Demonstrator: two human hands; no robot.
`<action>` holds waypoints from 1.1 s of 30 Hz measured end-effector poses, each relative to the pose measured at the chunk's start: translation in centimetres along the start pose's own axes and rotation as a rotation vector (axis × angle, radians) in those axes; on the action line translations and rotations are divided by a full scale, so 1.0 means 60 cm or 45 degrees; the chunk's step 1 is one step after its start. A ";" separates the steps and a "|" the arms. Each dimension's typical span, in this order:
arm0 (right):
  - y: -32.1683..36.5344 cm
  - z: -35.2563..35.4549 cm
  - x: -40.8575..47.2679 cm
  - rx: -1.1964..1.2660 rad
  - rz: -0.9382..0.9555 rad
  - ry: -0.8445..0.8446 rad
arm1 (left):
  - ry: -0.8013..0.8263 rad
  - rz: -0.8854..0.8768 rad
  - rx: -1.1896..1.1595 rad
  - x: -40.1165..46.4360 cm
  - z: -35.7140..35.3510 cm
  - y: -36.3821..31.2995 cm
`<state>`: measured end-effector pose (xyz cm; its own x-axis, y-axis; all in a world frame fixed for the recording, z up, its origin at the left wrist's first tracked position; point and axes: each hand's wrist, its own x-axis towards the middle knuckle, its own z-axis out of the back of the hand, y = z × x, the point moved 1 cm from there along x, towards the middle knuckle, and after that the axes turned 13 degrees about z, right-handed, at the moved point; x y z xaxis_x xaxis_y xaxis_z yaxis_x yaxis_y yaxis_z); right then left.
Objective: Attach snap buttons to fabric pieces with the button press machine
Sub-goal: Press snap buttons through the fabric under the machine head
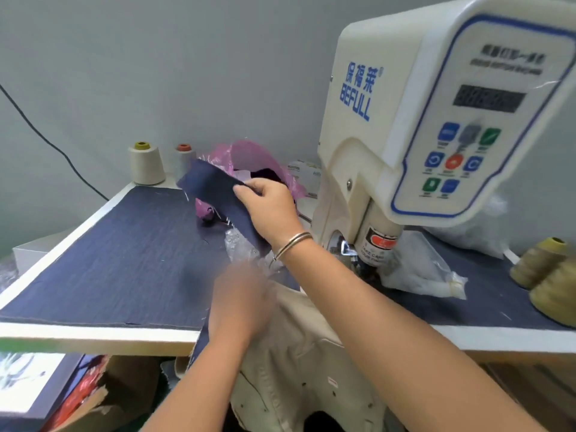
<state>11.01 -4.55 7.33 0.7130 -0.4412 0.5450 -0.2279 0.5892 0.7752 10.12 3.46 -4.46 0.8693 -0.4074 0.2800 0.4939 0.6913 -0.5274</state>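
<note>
— Holding that navy fabric strip [218, 198] so far from the button press machine [436, 120] looked risky to me; what could have gone wrong?

— It hung loose below the right hand's [271, 210] fingertips [241, 191], pinched only at its top edge, so it could have slipped or snagged the pink bag [249, 157] just behind the fingers.

— And the pose?

— Right arm reached forward, wrist bent, thumb and fingers pressed together on the cloth. The left hand [240, 300] was blurred, nearer the body, over the beige garment [296, 369]; whether its fingers were spread or gripping, I couldn't tell.

— So a careless feed?

— Possibly a misplaced snap.
</note>
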 end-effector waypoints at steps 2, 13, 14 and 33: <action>-0.001 0.032 -0.069 -0.155 -0.004 0.199 | -0.040 0.009 -0.070 -0.001 0.002 0.001; -0.069 0.157 -0.271 -0.915 -0.187 0.416 | 0.176 -0.044 -0.011 0.017 0.003 0.012; -0.075 0.163 -0.272 -0.969 -0.178 0.400 | 0.116 -0.051 -0.045 0.012 0.003 0.013; -0.056 0.155 -0.289 -1.351 0.156 0.145 | 1.057 -0.138 -0.158 0.040 0.077 0.011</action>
<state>-6.76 -5.16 -1.78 0.7945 -0.3061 0.5244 0.3516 0.9361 0.0137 12.63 5.71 -0.40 0.4953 -0.8075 -0.3203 0.5255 0.5721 -0.6297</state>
